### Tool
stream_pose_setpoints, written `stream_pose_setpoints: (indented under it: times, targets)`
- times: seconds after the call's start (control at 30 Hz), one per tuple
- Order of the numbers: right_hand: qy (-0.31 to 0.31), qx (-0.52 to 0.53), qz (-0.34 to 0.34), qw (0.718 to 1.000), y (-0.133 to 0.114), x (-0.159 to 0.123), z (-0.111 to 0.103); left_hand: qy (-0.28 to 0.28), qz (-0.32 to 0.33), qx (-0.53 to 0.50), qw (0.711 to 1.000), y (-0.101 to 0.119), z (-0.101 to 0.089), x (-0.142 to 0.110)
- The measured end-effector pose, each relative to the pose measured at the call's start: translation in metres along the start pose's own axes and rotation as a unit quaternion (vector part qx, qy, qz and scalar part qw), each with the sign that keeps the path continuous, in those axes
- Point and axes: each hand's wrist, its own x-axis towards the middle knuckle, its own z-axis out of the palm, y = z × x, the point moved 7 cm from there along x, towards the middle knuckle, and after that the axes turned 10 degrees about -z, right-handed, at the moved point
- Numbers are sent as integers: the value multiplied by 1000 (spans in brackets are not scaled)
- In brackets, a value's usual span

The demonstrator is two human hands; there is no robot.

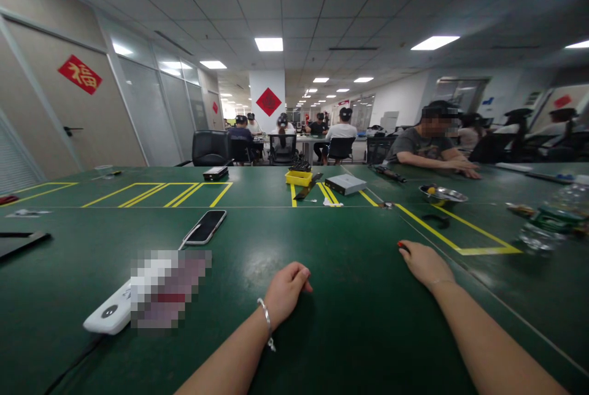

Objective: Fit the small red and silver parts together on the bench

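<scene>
Dark-green, faintly glossy table (359,340) in an office. Left to right: a rounded white plastic power strip (126,297); a flat, glassy phone (207,227); the left hand (286,297), silvery bracelet (265,319) at its wrist, loosely curled; the right hand (427,265), fingers bent, nearest a shiny, shallow metal bowl (444,196); a clear plastic bottle (550,220). Both palms are hidden, so any grip cannot be told. Seemingly a pause; picking up phone or bowl would call for reaching forward.
</scene>
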Motion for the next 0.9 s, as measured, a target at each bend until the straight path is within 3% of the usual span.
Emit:
stream_pose_setpoints:
  times: [0.27,0.5,0.7,0.8,0.9]
  targets:
    - [3,27,-48,998,-44,8,-10,-13,-10,17,1000,0,2,0]
    - [14,52,-92,994,-67,6,-11,-17,-5,6,1000,0,4,0]
    - [-11,113,-112,987,-95,1,-13,-7,-7,-16,1000,1,2,0]
    - [-4,213,-121,970,-121,-5,-17,4,-2,-35,999,-1,2,2]
    - [-38,390,-108,914,-156,-14,-14,5,3,-47,999,-5,3,5]
